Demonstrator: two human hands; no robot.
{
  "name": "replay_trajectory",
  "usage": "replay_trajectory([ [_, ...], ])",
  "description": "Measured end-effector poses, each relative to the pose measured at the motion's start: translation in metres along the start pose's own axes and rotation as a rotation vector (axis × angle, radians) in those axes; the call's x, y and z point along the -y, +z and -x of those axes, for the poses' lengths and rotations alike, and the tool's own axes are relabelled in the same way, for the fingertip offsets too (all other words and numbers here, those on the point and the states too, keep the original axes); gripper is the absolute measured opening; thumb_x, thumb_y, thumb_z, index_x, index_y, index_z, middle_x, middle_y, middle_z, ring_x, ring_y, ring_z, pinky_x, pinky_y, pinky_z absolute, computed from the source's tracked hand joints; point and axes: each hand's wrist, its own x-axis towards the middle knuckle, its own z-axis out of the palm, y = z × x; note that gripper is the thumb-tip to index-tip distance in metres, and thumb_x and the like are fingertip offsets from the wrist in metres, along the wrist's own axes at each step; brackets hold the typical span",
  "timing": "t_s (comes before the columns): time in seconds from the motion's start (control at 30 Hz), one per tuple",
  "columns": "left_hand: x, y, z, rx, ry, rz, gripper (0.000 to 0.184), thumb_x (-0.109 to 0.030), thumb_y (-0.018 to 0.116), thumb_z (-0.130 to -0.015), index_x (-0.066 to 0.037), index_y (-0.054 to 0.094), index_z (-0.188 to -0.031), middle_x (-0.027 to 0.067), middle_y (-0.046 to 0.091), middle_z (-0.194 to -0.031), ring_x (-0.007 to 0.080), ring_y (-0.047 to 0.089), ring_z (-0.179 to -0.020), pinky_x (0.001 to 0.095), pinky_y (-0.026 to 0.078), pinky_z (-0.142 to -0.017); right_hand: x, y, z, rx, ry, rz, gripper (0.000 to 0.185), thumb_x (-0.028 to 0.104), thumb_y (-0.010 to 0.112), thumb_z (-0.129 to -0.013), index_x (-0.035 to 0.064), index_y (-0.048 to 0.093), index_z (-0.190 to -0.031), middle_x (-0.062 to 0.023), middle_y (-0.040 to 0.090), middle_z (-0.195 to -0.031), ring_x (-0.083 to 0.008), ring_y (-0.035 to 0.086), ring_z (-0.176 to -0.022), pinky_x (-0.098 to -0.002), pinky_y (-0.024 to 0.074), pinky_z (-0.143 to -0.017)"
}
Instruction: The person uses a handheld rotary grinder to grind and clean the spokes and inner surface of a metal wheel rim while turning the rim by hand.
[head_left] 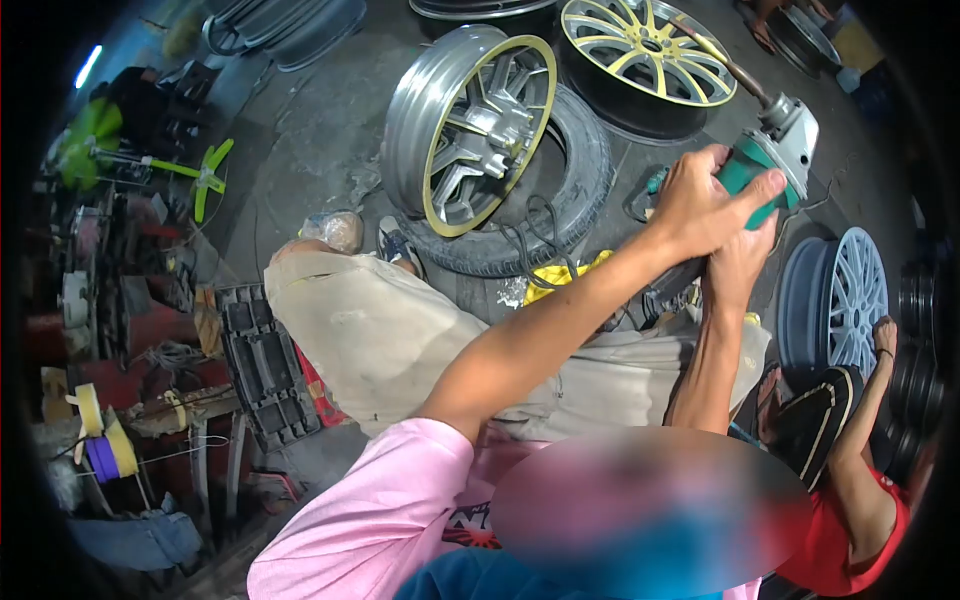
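Note:
My left hand [692, 200] is wrapped round the green body of an angle grinder [757, 165] from the near-left side. My right hand [742, 262] closes round the same tool lower down, partly hidden behind the grinder and my other hand. From its grey metal head a long thin rod points up and left, its tip overlapping a yellow-spoked wheel rim [650, 42]; whether they touch, I cannot tell. Left of my hands, a silver rim with a gold lip [425, 130] stands tilted on a black tire [590, 160]. A dark cable loops over that tire.
A pale blue rim [812, 300] stands at right, where a person in a red shirt [885, 530] rests a hand. More rims lie at the top edge. A fan with green blades [92, 143] and a black plastic tray [265, 365] are on the left. Yellow cloth [560, 275] lies near my legs.

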Motion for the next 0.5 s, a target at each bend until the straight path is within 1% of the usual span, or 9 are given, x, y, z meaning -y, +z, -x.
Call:
replay_trajectory([
  [0.07, 0.013, -0.001, -0.007, 0.125, -0.093, 0.186, 0.056, -0.044, 0.076, -0.093, 0.008, 0.069, -0.113, 0.0113, 0.075, -0.1, 0.0143, 0.069, -0.092, 0.0302, 0.056, -0.084, -0.009, -0.003, 0.0, -0.083, 0.006, -0.137, 0.05, 0.007, 0.078, -0.089, 0.0003, 0.051, -0.131, -0.0088, 0.065, -0.117, -0.0155, 0.065, -0.1, -0.0299, 0.0524, -0.089],
  [0.13, 0.029, -0.023, -0.012, 0.215, 0.011, 0.002, 0.058, -0.047, 0.07, -0.097, 0.003, 0.066, -0.127, 0.0155, 0.071, -0.119, 0.0158, 0.065, -0.109, 0.0331, 0.053, -0.095, 0.001, -0.003, -0.002, -0.118, 0.011, -0.231, 0.051, 0.009, 0.08, -0.086, 0.0016, 0.052, -0.128, -0.0092, 0.067, -0.11, -0.0151, 0.067, -0.094, -0.0292, 0.0546, -0.084],
  [0.2, 0.013, -0.076, 0.0, 0.181, -0.088, -0.233, 0.062, -0.054, 0.064, -0.098, -0.005, 0.064, -0.136, 0.0213, 0.058, -0.14, 0.0239, 0.058, -0.126, 0.0385, 0.047, -0.104, 0.02, -0.02, -0.006, -0.071, 0.253, -0.248, 0.043, 0.007, 0.08, -0.085, 0.0018, 0.054, -0.12, -0.0115, 0.07, -0.096, -0.0178, 0.071, -0.08, -0.0305, 0.0576, -0.074],
  [0.23, 0.036, -0.111, 0.001, 0.088, -0.161, -0.474, 0.069, -0.06, 0.064, -0.095, -0.006, 0.063, -0.138, 0.0238, 0.053, -0.145, 0.0294, 0.057, -0.128, 0.0417, 0.046, -0.106, 0.027, -0.026, -0.009, -0.109, 0.205, -0.293, 0.035, 0.006, 0.08, -0.084, 0.0002, 0.057, -0.11, -0.0138, 0.071, -0.084, -0.0203, 0.071, -0.069, -0.0317, 0.0585, -0.066],
  [0.27, 0.08, -0.146, 0.009, -0.013, -0.233, -0.715, 0.075, -0.065, 0.064, -0.092, -0.007, 0.062, -0.139, 0.0262, 0.047, -0.15, 0.0349, 0.055, -0.129, 0.045, 0.045, -0.107, 0.032, -0.036, -0.01, -0.134, 0.212, -0.256, 0.031, 0.01, 0.079, -0.085, -0.0026, 0.06, -0.106, -0.0149, 0.071, -0.084, -0.0214, 0.071, -0.071, -0.0324, 0.0592, -0.067],
  [0.33, 0.154, -0.187, 0.047, -0.116, -0.45, -0.995, 0.088, -0.074, 0.067, -0.084, -0.006, 0.06, -0.14, 0.0289, 0.051, -0.146, 0.0413, 0.053, -0.13, 0.0481, 0.042, -0.11, 0.031, -0.049, -0.016, -0.202, 0.148, -0.295, 0.03, 0.014, 0.077, -0.087, -0.004, 0.062, -0.105, -0.0158, 0.072, -0.083, -0.0224, 0.071, -0.071, -0.0329, 0.0595, -0.068],
  [0.37, 0.183, -0.192, 0.065, -0.032, -0.538, -1.006, 0.093, -0.077, 0.067, -0.081, -0.005, 0.06, -0.139, 0.0297, 0.053, -0.144, 0.042, 0.052, -0.132, 0.0475, 0.041, -0.111, 0.031, -0.059, -0.018, -0.173, 0.166, -0.316, 0.035, 0.018, 0.074, -0.09, -0.0076, 0.062, -0.11, -0.0169, 0.07, -0.098, -0.0257, 0.071, -0.087, -0.0385, 0.0601, -0.085],
  [0.47, 0.193, -0.144, 0.103, 0.31, -0.645, -0.927, 0.09, -0.076, 0.064, -0.083, -0.006, 0.059, -0.141, 0.0287, 0.06, -0.137, 0.0412, 0.051, -0.135, 0.0442, 0.041, -0.112, 0.029, -0.068, -0.018, -0.195, 0.179, -0.6, 0.036, 0.018, 0.072, -0.091, -0.008, 0.06, -0.113, -0.0185, 0.068, -0.104, -0.0276, 0.07, -0.095, -0.0423, 0.058, -0.093],
  [0.5, 0.181, -0.125, 0.101, 0.49, -0.695, -0.783, 0.086, -0.074, 0.064, -0.085, -0.006, 0.061, -0.139, 0.0261, 0.063, -0.132, 0.0396, 0.056, -0.129, 0.0434, 0.042, -0.111, 0.032, -0.069, -0.018, -0.204, 0.193, -0.621, 0.038, 0.018, 0.071, -0.091, -0.0081, 0.058, -0.115, -0.0195, 0.067, -0.106, -0.0289, 0.069, -0.098, -0.0448, 0.056, -0.097],
])
